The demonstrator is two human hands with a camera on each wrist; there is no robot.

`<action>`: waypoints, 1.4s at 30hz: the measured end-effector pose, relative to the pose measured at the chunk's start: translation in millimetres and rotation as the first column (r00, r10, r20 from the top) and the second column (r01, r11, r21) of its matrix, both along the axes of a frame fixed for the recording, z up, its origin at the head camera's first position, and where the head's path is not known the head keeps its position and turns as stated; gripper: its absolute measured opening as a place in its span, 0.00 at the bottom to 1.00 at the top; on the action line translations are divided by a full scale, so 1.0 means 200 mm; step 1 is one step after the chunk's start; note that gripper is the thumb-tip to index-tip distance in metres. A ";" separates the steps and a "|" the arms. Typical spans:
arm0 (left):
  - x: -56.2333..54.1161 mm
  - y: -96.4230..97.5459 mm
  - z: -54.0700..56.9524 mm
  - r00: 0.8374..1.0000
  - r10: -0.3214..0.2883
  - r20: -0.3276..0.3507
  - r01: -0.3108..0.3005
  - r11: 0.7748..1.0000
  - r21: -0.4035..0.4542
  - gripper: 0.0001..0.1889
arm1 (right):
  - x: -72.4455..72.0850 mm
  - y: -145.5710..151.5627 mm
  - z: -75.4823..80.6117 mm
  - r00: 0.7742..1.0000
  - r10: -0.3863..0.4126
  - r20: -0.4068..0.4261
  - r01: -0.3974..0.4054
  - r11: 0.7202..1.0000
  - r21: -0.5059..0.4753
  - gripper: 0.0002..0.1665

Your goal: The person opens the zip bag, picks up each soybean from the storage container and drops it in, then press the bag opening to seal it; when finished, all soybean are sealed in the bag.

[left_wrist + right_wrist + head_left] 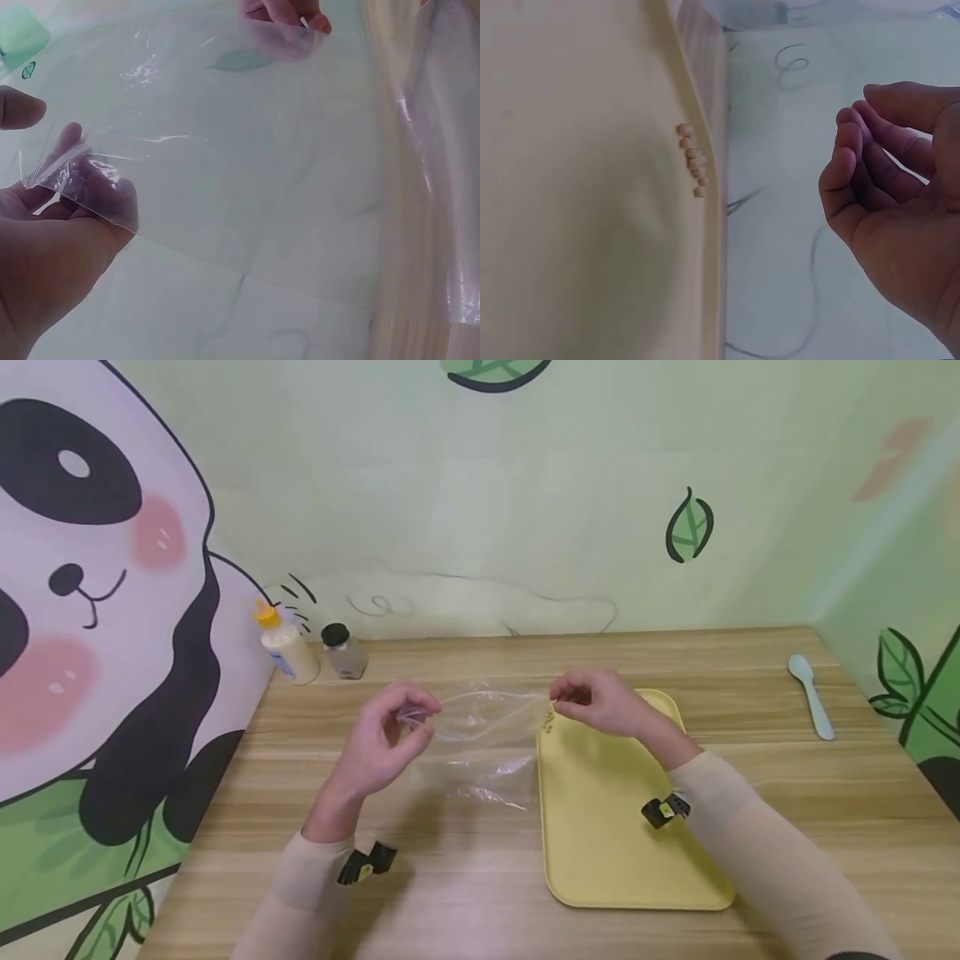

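A clear plastic bag (472, 768) hangs over the table between both hands, its rim spread into a loop. My left hand (378, 739) holds the bag's left end, with plastic bunched among the fingers and the thumb held apart. In the left wrist view, clear film lies across the left hand's curled fingers. My right hand (600, 702) pinches the right corner of the rim, thumb close to the fingertips, above the far end of the yellow tray (622, 827). Several small tan pellets (694, 159) lie in a row along the tray's edge, below the right hand.
A glue bottle (288, 647) with an orange cap and a small jar (345, 653) with a black lid stand at the back left. A pale blue spoon (812, 697) lies at the right. The painted wall (480, 527) rises behind the table (465, 893).
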State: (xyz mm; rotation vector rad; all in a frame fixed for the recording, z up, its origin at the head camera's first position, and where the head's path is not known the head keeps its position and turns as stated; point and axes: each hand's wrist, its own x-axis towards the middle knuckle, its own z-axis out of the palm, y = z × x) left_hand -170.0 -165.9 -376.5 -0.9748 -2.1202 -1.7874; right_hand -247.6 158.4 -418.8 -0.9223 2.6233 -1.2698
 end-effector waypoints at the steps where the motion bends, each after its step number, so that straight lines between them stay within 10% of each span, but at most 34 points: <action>1: 0.00 0.00 0.00 1.000 0.003 -0.003 -0.003 1.000 0.004 0.10 | 0.00 0.00 -0.01 1.000 -0.006 -0.009 0.006 1.000 0.016 0.08; 42: 0.00 -0.01 0.00 0.999 -0.025 0.029 0.025 1.000 0.004 0.14 | -0.07 -0.06 -0.23 0.977 0.065 -0.202 0.014 0.930 0.368 0.07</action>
